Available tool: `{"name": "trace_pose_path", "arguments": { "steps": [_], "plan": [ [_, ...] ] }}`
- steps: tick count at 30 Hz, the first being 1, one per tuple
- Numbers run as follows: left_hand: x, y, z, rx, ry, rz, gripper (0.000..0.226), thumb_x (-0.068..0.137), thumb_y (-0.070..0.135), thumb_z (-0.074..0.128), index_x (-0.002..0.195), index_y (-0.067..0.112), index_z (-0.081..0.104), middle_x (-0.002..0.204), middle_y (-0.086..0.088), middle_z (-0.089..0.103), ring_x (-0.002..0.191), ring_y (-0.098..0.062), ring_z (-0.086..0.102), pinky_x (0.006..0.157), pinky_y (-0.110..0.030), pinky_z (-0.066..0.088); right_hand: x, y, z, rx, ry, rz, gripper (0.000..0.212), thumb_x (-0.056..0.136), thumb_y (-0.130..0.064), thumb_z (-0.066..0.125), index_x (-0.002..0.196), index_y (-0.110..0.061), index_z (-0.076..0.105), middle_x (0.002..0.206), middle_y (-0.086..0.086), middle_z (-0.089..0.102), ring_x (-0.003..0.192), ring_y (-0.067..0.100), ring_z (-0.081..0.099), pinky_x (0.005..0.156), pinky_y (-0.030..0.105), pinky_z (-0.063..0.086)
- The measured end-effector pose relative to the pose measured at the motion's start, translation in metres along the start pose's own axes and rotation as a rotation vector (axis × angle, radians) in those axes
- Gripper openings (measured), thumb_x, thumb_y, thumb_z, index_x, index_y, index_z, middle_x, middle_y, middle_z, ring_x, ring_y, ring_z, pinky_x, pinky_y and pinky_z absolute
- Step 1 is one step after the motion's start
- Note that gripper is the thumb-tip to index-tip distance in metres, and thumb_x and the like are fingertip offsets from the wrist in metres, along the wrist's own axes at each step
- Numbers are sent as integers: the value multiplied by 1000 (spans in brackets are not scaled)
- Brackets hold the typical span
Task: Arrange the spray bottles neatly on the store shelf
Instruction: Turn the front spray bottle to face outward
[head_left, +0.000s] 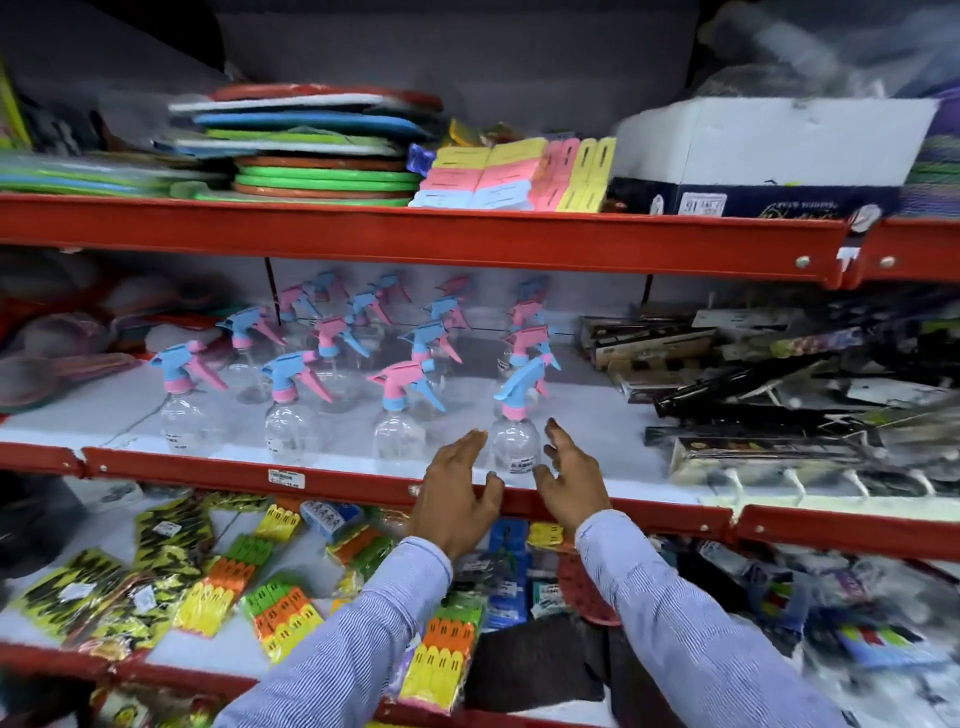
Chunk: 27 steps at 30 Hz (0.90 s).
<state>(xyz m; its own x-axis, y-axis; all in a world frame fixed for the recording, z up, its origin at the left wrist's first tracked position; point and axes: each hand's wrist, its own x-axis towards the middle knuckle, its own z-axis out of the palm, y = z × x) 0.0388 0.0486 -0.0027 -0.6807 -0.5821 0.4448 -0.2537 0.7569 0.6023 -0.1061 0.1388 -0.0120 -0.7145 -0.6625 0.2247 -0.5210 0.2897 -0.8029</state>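
Several clear spray bottles with pink and blue trigger heads stand in rows on the middle shelf (613, 415). The front right bottle (515, 439) has a blue trigger and pink collar. My left hand (460, 491) is open just left of it and my right hand (569, 475) is open just right of it; neither grips it. Other front bottles stand to the left: one (397, 431), one (291, 423) and one (184, 413). The back rows are blurred.
The red shelf edge (311, 480) runs under my hands. Dark boxed goods (753, 395) crowd the shelf's right part, and soft items (62, 343) lie at its left. Coloured mats (322, 150) and a white box (769, 150) sit above; packets of pegs (283, 616) lie below.
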Motion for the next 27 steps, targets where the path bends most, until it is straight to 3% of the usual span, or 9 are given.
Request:
{"name": "trace_pose_path", "arguments": {
  "steps": [4, 8, 11, 13, 17, 20, 27],
  "plan": [
    [-2, 16, 10, -10, 2, -94, 53, 84, 21, 60, 135, 9, 51, 139, -11, 57, 128, -27, 52, 109, -27, 34, 5, 1, -4, 6, -52, -15, 49, 82, -9, 53, 130, -18, 49, 123, 8, 64, 111, 20, 61, 94, 20, 41],
    [3, 20, 10, -45, -9, -152, 54, 82, 17, 60, 135, 9, 50, 135, -11, 60, 124, -27, 56, 103, -25, 38, 0, -3, -10, 71, 24, -24, 39, 81, -5, 55, 118, -15, 61, 112, 5, 70, 90, 14, 66, 89, 22, 49],
    [9, 14, 12, -76, -75, -169, 64, 79, 27, 53, 141, 14, 43, 138, -6, 58, 123, -26, 57, 104, -32, 45, -6, -2, -9, 82, 88, -25, 34, 80, -7, 56, 112, -15, 65, 107, 3, 72, 81, 11, 65, 81, 17, 47],
    [11, 14, 13, -82, -104, -173, 65, 82, 25, 53, 144, 14, 38, 139, -9, 57, 116, -28, 61, 99, -29, 46, -8, 0, -9, 75, 119, -10, 35, 79, -10, 58, 114, -14, 64, 110, 5, 71, 83, 14, 66, 83, 18, 46],
    [12, 12, 15, -107, -77, -173, 66, 86, 19, 57, 147, 11, 33, 150, -7, 44, 135, -24, 46, 106, -22, 34, -10, -1, -10, 92, 110, 25, 42, 81, -13, 60, 123, -11, 59, 120, 6, 67, 95, 15, 66, 89, 19, 45],
    [12, 9, 18, -136, -69, -144, 64, 84, 19, 57, 145, 13, 38, 147, -4, 48, 135, -21, 47, 109, -23, 34, -12, -3, -8, 119, 63, 7, 41, 84, -14, 58, 125, -13, 57, 124, 4, 65, 102, 13, 65, 92, 20, 46],
    [14, 2, 20, -163, -89, -116, 63, 84, 15, 56, 145, 16, 38, 134, -4, 61, 121, -21, 58, 94, -16, 40, -14, -5, -8, 121, 91, 26, 39, 83, -13, 60, 122, -13, 60, 121, 4, 67, 101, 12, 66, 98, 28, 49]
  ]
}}
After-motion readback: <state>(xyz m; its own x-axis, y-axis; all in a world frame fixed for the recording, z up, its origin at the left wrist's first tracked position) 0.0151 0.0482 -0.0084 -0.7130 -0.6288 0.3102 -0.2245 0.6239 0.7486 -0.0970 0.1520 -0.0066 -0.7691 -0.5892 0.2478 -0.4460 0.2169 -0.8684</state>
